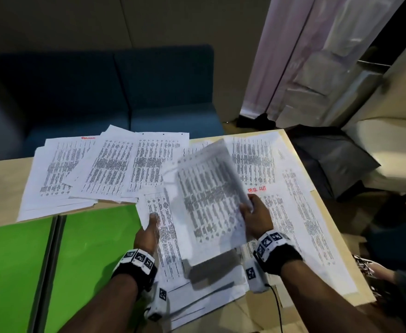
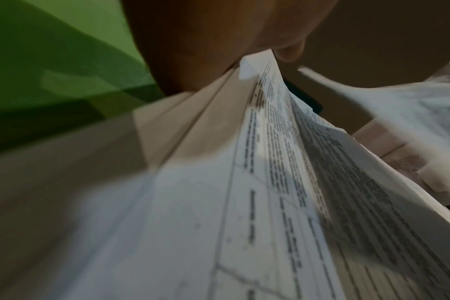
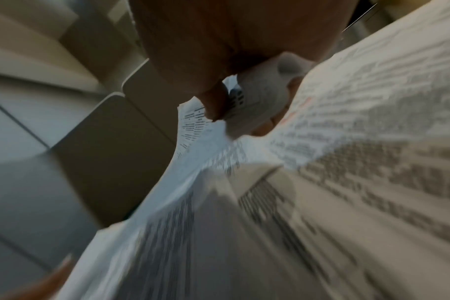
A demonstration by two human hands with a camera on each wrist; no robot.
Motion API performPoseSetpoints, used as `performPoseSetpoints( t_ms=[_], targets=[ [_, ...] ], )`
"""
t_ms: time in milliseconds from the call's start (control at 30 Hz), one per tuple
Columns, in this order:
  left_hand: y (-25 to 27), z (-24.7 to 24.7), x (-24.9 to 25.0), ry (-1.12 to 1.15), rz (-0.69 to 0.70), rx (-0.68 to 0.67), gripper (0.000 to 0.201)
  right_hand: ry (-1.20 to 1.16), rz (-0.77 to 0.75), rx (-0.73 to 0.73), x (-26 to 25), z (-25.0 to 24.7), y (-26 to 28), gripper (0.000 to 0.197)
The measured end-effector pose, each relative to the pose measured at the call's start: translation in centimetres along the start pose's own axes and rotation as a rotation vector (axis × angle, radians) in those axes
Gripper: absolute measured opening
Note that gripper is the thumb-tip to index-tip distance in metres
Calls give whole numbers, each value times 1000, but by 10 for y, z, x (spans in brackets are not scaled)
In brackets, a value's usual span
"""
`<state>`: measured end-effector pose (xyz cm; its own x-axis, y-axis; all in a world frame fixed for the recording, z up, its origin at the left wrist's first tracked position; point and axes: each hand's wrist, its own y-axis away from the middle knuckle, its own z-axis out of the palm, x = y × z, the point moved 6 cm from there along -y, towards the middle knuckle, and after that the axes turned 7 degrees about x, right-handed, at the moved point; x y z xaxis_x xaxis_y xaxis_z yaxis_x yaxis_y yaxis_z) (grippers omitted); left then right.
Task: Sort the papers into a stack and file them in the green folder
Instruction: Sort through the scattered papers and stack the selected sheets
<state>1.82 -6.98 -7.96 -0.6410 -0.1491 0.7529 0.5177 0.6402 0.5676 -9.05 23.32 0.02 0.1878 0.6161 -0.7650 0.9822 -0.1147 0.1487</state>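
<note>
1. Your right hand (image 1: 254,213) pinches the right edge of a raised sheet (image 1: 209,200), thumb on top and fingers curled beneath. The sheet is thin white paper printed in dense dark columns, and it shows blurred and tilted up off the table.
2. In the right wrist view the thumb (image 3: 213,105) presses down on the printed paper edge, which curls and wrinkles where it is gripped.
3. Your left hand (image 1: 149,230) holds a gathered stack of papers (image 1: 170,236) by its left side, the thumb lying on the top page. The left wrist view shows several flat sheet edges fanned beneath the hand (image 2: 193,50).
4. The green folder (image 1: 16,260) lies open and flat at the table's near left, smooth and glossy, with a dark spine between its two panels. The held stack overlaps its right panel's edge.
5. More loose printed pages (image 1: 105,164) lie spread and overlapping across the far half of the pale wooden table (image 1: 2,171), some marked in red.
6. A blue upholstered sofa (image 1: 101,92) stands behind the table.
</note>
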Motion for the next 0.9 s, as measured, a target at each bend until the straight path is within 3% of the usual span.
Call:
performPoseSetpoints(
  t_ms=[133, 267, 367, 467, 533, 633, 700, 767, 867, 900],
  targets=[
    [3, -2, 8, 45, 56, 0, 95, 119, 20, -138, 4, 32, 16, 21],
    [-6, -1, -9, -22, 29, 50, 126, 249, 10, -229, 5, 51, 25, 20],
    [8, -3, 4, -73, 48, 80, 104, 357, -40, -321, 7, 61, 28, 16],
    [4, -4, 4, -116, 118, 89, 101, 333, -31, -348, 9, 64, 20, 19],
    [9, -6, 8, -140, 136, 87, 122, 261, 36, -276, 13, 56, 7, 27],
    [8, -7, 6, -158, 158, 132, 176, 330, 86, -147, 28, 36, -15, 36],
    [3, -6, 2, -198, 187, 131, 181, 366, 131, -109, 38, 28, -23, 38],
    [5, -3, 7, -191, 209, 92, 168, 365, 167, -85, 40, 25, -29, 40],
    [7, -2, 7, -206, 159, 76, 109, 339, 202, -57, 33, 26, -41, 45],
    [3, -2, 3, -213, 138, 83, 102, 329, 212, -56, 28, 28, -44, 48]
  ],
)
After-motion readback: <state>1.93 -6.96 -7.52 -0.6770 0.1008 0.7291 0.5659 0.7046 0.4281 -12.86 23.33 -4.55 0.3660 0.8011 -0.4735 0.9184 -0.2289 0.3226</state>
